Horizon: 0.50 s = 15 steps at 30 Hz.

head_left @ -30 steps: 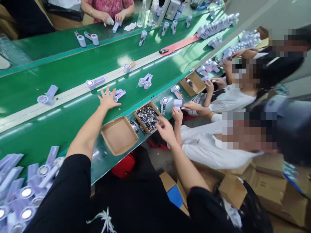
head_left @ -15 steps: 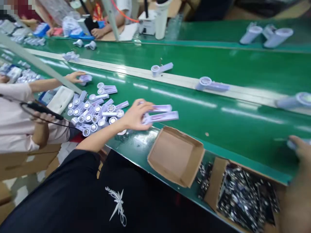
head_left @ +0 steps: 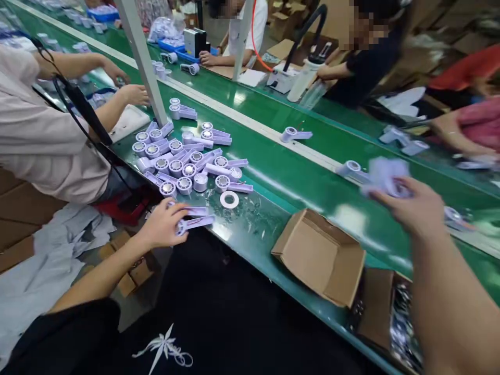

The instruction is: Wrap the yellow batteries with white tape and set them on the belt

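Note:
My left hand [head_left: 166, 224] is closed around two lavender plastic parts [head_left: 199, 222], each with a round head and a long handle, near the table's front edge. Over the green belt on the right, my right hand [head_left: 414, 205] grips more lavender parts [head_left: 388, 177], blurred by motion, so their number is unclear. Between the hands, a pile of similar lavender parts [head_left: 175, 167] lies on the table at the left. A white ring [head_left: 229, 200] rests beside the pile.
An open cardboard box [head_left: 320, 255] stands at the table edge, with a box of small metal pieces [head_left: 404, 323] to its right. Lavender parts ride along the white strip [head_left: 250, 119]. A metal post [head_left: 142, 62] rises at the left, near a co-worker's arms. Other people sit across the belt.
The view has swung to the right. My left hand has drawn back toward my body with its two parts. My right hand has come further into view, with lavender parts in it.

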Available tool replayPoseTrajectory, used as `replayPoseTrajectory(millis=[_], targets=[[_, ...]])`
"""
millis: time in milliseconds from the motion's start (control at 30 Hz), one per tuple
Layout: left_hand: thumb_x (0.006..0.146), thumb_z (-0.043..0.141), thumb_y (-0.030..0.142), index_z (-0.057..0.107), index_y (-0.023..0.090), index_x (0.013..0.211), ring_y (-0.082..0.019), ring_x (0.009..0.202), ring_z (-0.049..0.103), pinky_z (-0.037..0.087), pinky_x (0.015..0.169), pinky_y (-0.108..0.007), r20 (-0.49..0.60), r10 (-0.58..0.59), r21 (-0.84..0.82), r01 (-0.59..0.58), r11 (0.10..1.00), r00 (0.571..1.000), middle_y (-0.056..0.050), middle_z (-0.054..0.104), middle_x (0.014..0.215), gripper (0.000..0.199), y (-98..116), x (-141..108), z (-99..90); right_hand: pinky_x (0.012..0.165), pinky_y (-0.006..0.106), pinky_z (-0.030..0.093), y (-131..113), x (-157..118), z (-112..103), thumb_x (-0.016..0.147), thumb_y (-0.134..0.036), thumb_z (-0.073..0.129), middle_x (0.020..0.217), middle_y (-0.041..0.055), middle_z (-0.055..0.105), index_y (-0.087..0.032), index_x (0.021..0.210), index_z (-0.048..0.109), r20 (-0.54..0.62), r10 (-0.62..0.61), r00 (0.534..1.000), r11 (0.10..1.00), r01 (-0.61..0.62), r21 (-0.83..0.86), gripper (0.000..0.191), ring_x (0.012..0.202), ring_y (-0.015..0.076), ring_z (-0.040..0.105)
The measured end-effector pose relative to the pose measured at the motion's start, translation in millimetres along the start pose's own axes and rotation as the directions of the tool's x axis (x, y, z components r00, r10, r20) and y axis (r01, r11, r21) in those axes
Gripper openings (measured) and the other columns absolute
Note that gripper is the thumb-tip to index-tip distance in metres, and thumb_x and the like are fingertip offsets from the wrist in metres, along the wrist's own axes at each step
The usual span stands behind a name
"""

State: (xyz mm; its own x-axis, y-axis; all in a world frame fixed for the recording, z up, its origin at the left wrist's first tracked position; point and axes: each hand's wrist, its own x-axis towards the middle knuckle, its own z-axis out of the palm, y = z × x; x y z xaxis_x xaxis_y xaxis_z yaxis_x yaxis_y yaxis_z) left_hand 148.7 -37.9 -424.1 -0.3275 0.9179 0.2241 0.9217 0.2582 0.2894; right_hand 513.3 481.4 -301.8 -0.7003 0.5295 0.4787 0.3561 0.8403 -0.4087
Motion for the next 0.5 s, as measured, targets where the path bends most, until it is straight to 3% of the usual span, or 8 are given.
replayPoseTrajectory(millis=[33, 67, 133, 200, 267, 333, 500], targets=[[0.078, 0.078, 0.042, 0.077, 0.024, 0.130, -0.043, 0.142, 0.051, 0.052, 0.115, -0.059, 0.054, 0.024, 0.037, -0.026, 0.999, 0.998, -0.008, 0.072, 0.147, 0.055, 10, 21, 6.4, 0.088, 0.066, 0.060, -19, 7, 14, 0.084, -0.081, 0.075, 0.106, 0.0131, 0.078, -0.036, 0.117, 0.082, -0.096, 0.062, 0.993, 0.996, -0.068, -0.060, 0.056, 0.106, 0.0468, 0.076], [0.079, 0.078, 0.040, 0.076, 0.022, 0.134, -0.046, 0.145, 0.049, 0.054, 0.111, -0.061, 0.083, 0.029, 0.067, -0.035, 0.997, 0.996, -0.010, 0.070, 0.150, 0.057, 18, 41, 11.1, 0.091, 0.066, 0.059, -41, 17, 32, 0.078, -0.080, 0.080, 0.105, 0.0151, 0.080, -0.030, 0.115, 0.082, -0.091, 0.068, 0.994, 0.994, -0.075, -0.081, 0.062, 0.100, 0.0453, 0.076], [0.081, 0.080, 0.038, 0.074, 0.020, 0.140, -0.051, 0.149, 0.045, 0.055, 0.105, -0.064, 0.107, -0.005, 0.107, -0.006, 0.994, 0.994, -0.015, 0.067, 0.153, 0.062, 29, 73, 17.4, 0.101, 0.064, 0.058, -93, 35, 78, 0.074, -0.071, 0.087, 0.110, 0.0138, 0.082, -0.025, 0.116, 0.081, 0.063, -0.081, 0.995, 0.997, 0.081, -0.002, 0.063, 0.104, 0.0408, 0.076], [0.081, 0.082, 0.038, 0.074, 0.020, 0.141, -0.053, 0.149, 0.045, 0.056, 0.103, -0.065, 0.117, -0.070, 0.103, 0.058, 0.993, 0.991, -0.018, 0.067, 0.152, 0.064, 30, 89, 23.6, 0.111, 0.063, 0.053, -145, 44, 124, 0.076, -0.064, 0.089, 0.117, 0.0110, 0.082, -0.026, 0.120, 0.080, 0.142, -0.227, 0.963, 0.972, 0.217, 0.085, 0.058, 0.114, 0.0383, 0.074], [0.082, 0.083, 0.040, 0.072, 0.023, 0.144, -0.053, 0.150, 0.044, 0.057, 0.103, -0.064, 0.110, -0.118, 0.068, 0.111, 0.991, 0.987, -0.016, 0.065, 0.156, 0.065, 26, 90, 32.7, 0.117, 0.063, 0.048, -187, 45, 162, 0.080, -0.059, 0.089, 0.126, 0.0105, 0.081, -0.027, 0.127, 0.078, 0.178, -0.327, 0.928, 0.941, 0.301, 0.155, 0.058, 0.123, 0.0374, 0.071], [0.085, 0.083, 0.041, 0.070, 0.026, 0.147, -0.051, 0.154, 0.041, 0.057, 0.105, -0.063, 0.029, -0.123, 0.011, 0.122, 0.992, 0.992, -0.013, 0.061, 0.162, 0.065, 22, 84, 45.4, 0.119, 0.062, 0.046, -216, 46, 191, 0.082, -0.056, 0.089, 0.131, 0.0112, 0.080, -0.027, 0.135, 0.076, 0.214, -0.386, 0.897, 0.916, 0.345, 0.204, 0.062, 0.127, 0.0369, 0.068], [0.095, 0.078, 0.042, 0.071, 0.025, 0.148, -0.051, 0.159, 0.035, 0.041, 0.122, -0.074, -0.245, -0.100, -0.077, 0.083, 0.994, 0.964, -0.016, 0.056, 0.167, 0.056, 26, 73, 82.3, 0.120, 0.060, 0.044, -261, 78, 249, 0.083, -0.052, 0.089, 0.130, 0.0122, 0.078, -0.026, 0.137, 0.077, 0.313, -0.462, 0.830, 0.882, 0.391, 0.263, 0.061, 0.126, 0.0360, 0.066]])
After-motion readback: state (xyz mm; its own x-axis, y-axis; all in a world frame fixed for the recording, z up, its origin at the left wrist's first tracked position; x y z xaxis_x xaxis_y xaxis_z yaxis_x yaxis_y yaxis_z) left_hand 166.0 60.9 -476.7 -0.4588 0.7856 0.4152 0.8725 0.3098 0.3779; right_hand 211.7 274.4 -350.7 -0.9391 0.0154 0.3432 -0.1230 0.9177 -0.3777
